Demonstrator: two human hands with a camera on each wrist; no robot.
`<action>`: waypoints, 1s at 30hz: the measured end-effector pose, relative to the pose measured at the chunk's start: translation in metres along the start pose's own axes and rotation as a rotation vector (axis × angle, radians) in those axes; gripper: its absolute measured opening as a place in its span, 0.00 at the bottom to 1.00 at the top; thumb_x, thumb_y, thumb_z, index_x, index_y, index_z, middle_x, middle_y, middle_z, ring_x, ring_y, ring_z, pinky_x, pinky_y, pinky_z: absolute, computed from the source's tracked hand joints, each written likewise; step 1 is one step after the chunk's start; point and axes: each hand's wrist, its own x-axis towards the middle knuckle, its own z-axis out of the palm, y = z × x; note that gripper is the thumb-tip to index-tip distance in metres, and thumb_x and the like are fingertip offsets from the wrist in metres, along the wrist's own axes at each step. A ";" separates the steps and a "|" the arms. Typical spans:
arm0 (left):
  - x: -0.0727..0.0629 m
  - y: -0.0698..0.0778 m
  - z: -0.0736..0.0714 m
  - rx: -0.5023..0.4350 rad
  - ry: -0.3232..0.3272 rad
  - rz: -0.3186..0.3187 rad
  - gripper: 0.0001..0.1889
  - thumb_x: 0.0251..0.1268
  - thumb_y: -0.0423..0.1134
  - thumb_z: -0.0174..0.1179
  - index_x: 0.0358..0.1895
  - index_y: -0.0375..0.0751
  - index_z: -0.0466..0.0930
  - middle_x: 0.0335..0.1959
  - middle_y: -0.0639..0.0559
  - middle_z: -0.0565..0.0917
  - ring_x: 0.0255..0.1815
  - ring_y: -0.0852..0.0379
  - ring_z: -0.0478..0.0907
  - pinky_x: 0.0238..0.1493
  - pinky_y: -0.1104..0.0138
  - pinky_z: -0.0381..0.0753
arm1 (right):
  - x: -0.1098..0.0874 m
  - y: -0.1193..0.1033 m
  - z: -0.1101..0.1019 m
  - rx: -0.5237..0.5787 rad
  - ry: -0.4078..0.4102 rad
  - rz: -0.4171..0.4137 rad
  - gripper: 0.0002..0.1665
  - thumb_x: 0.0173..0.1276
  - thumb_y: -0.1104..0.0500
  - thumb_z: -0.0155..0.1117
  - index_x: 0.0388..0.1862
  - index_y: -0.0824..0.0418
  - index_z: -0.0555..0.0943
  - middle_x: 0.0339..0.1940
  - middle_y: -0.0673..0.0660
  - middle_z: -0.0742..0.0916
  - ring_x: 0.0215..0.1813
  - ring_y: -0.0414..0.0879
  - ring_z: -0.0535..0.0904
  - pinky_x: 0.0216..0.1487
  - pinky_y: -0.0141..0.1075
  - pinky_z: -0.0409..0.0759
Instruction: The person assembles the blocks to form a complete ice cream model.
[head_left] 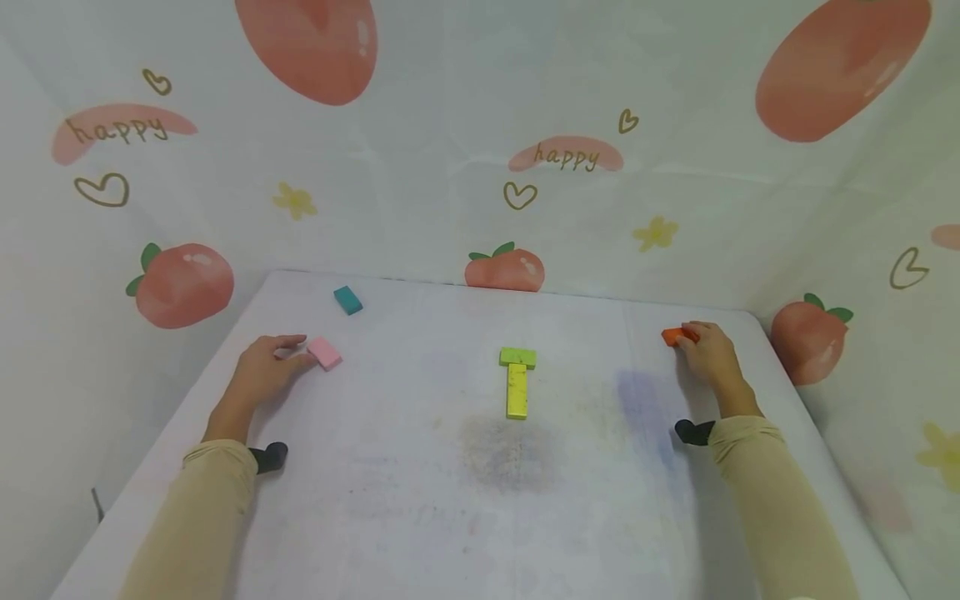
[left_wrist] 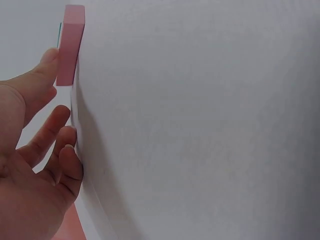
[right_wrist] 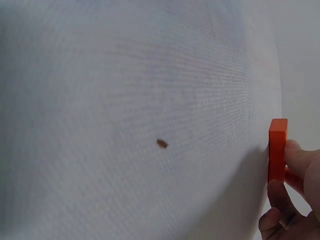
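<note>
At the left of the table my left hand (head_left: 264, 367) has its thumb at the near edge of a pink block (head_left: 325, 353), with the fingers spread apart from it. The left wrist view has the thumb tip right against that pink block (left_wrist: 71, 45), while the other fingers bend loosely below. On the far right, my right hand (head_left: 708, 354) pinches an orange block (head_left: 669, 337) between thumb and fingers. In the right wrist view the thumb lies along the side of the orange block (right_wrist: 277, 150), and a fingertip is at its lower end.
A teal block (head_left: 348, 300) lies near the back left corner. Mid-table, a green block (head_left: 517, 357) lies crosswise at the far end of a yellow block (head_left: 517, 392), forming a T. Behind the white table (head_left: 390, 517) hangs a fruit-patterned cloth (head_left: 420, 167).
</note>
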 end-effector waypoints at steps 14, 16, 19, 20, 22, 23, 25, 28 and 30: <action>0.003 0.011 0.003 0.013 -0.026 0.064 0.29 0.75 0.47 0.59 0.74 0.39 0.69 0.68 0.31 0.74 0.67 0.32 0.68 0.68 0.38 0.68 | -0.004 0.001 0.001 0.011 0.052 -0.014 0.25 0.80 0.62 0.50 0.69 0.75 0.71 0.67 0.81 0.73 0.71 0.76 0.65 0.72 0.66 0.61; 0.003 0.013 0.004 0.007 -0.036 0.059 0.29 0.75 0.47 0.59 0.74 0.39 0.69 0.68 0.31 0.74 0.68 0.32 0.68 0.68 0.38 0.68 | -0.004 -0.001 0.002 0.021 0.069 -0.031 0.24 0.79 0.62 0.51 0.68 0.75 0.72 0.66 0.80 0.74 0.70 0.76 0.67 0.72 0.65 0.63; 0.004 0.016 0.006 -0.020 -0.046 0.038 0.29 0.75 0.49 0.59 0.74 0.41 0.70 0.68 0.32 0.74 0.69 0.33 0.67 0.69 0.39 0.67 | -0.005 -0.005 0.002 0.019 0.076 -0.052 0.24 0.79 0.62 0.52 0.66 0.76 0.74 0.65 0.80 0.75 0.69 0.75 0.68 0.71 0.65 0.63; 0.004 0.016 0.008 -0.030 -0.046 0.032 0.29 0.75 0.49 0.59 0.74 0.41 0.70 0.68 0.32 0.75 0.69 0.33 0.67 0.70 0.39 0.67 | -0.005 -0.006 0.002 0.017 0.072 -0.051 0.24 0.79 0.61 0.52 0.66 0.75 0.74 0.65 0.80 0.75 0.69 0.75 0.68 0.71 0.65 0.63; 0.005 0.017 0.011 -0.045 -0.039 0.026 0.30 0.74 0.50 0.60 0.73 0.41 0.70 0.66 0.33 0.76 0.68 0.34 0.68 0.69 0.39 0.67 | -0.005 -0.008 0.003 0.013 0.064 -0.047 0.24 0.79 0.61 0.52 0.66 0.75 0.74 0.65 0.80 0.75 0.69 0.75 0.67 0.71 0.65 0.64; 0.005 0.019 0.013 -0.053 -0.033 0.023 0.30 0.74 0.51 0.60 0.73 0.41 0.71 0.65 0.33 0.76 0.67 0.35 0.68 0.69 0.40 0.68 | -0.005 -0.009 0.003 0.011 0.061 -0.045 0.24 0.79 0.61 0.52 0.66 0.75 0.74 0.65 0.80 0.75 0.69 0.75 0.67 0.71 0.65 0.64; 0.006 0.021 0.016 -0.058 -0.018 0.020 0.31 0.73 0.52 0.62 0.72 0.40 0.71 0.63 0.33 0.77 0.65 0.35 0.70 0.67 0.41 0.69 | -0.005 -0.010 0.005 0.017 0.057 -0.031 0.24 0.80 0.60 0.52 0.67 0.74 0.74 0.65 0.80 0.74 0.69 0.76 0.67 0.70 0.65 0.64; 0.006 0.028 0.020 -0.058 0.004 0.003 0.31 0.71 0.52 0.63 0.70 0.38 0.73 0.60 0.33 0.78 0.61 0.37 0.73 0.63 0.44 0.73 | -0.005 -0.012 0.009 0.037 0.058 0.002 0.24 0.80 0.60 0.53 0.67 0.73 0.75 0.66 0.79 0.74 0.69 0.76 0.68 0.70 0.65 0.65; 0.007 0.032 0.022 -0.047 0.017 -0.010 0.32 0.70 0.53 0.64 0.69 0.37 0.74 0.59 0.33 0.79 0.59 0.37 0.74 0.61 0.45 0.74 | -0.006 -0.014 0.012 0.053 0.054 0.032 0.24 0.80 0.59 0.53 0.68 0.72 0.74 0.66 0.78 0.73 0.70 0.75 0.68 0.71 0.65 0.65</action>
